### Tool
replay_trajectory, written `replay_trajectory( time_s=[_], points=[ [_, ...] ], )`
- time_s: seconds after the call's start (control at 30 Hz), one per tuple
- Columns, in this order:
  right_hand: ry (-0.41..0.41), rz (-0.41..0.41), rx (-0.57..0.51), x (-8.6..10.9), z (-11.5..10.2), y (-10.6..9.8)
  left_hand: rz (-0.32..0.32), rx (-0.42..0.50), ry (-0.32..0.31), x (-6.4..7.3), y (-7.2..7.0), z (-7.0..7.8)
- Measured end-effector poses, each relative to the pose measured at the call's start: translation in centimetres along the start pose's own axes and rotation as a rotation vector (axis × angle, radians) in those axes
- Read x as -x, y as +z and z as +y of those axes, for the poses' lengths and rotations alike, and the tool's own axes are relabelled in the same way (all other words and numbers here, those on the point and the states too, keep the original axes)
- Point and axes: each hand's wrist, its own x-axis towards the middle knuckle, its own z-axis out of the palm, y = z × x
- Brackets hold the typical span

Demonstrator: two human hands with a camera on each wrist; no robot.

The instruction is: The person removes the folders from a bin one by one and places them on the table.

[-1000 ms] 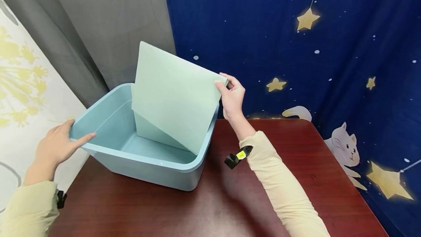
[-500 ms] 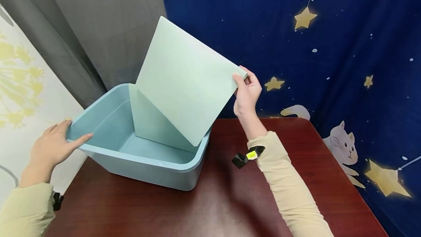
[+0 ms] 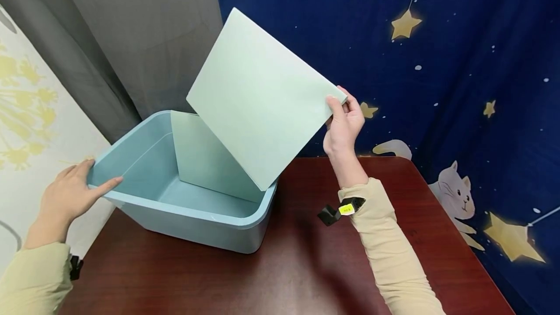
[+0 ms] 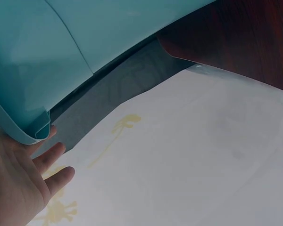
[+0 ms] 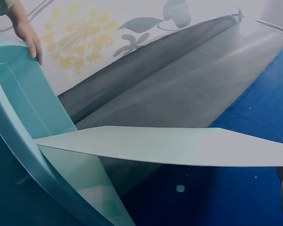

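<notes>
In the head view, the right hand [image 3: 344, 125] grips one corner of a pale green panel [image 3: 264, 96] with the thumb across its near face; the panel is tilted, its broad face towards the camera, mostly above the right end of a light blue tub [image 3: 175, 205]. A second pale green panel [image 3: 210, 154] stands inside the tub, towards its back. The left hand [image 3: 65, 193] rests on the tub's left front corner, thumb and fingers extended. The tub stands on a dark red surface [image 3: 175, 276], with a grey curtain [image 3: 153, 28] and a star-printed blue curtain [image 3: 350, 38] behind. In the left wrist view, the fingers lie loosely extended just beside the tub's rim, above a pale cloth [image 4: 217, 141] with yellow print. In the right wrist view, the held panel appears nearly edge-on, one corner beside the tub's rim; whether they touch, I cannot tell. Only part of the right hand shows at the right border.
</notes>
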Motion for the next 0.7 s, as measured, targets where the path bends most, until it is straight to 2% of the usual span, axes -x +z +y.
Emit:
replay_trajectory(
  time_s=[0.3,0.7],
  points=[
    [-0.077,0.050,-0.043,-1.0,-1.7,-1.4,0.006,0.001,-0.005,0.0,0.0,0.2],
    [-0.125,0.175,-0.133,-1.7,-4.8,-4.8,0.011,-0.015,-0.020,-0.1,0.3,0.3]
  ],
)
